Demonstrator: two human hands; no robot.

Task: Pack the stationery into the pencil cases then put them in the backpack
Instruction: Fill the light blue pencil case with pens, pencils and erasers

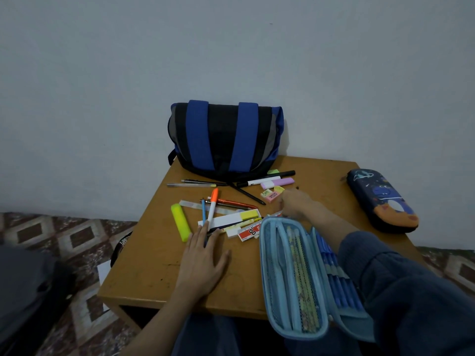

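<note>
While the left hand [203, 263] lies flat on the wooden table [154, 278], fingers straight and spread with their tips touching the loose pens, the right hand [295, 204] sits just past the far rim of the open light-blue pencil case [290, 273], too blurred to tell whether it grips anything. A yellow highlighter [181, 226] lies just left of the left fingertips, an orange-capped marker [212, 205] beyond them, and the erasers [270, 195] are near the right hand. The blue-and-black backpack [226, 137] stands beyond both hands, and a dark space-print pencil case [383, 199] lies well right of the right hand.
</note>
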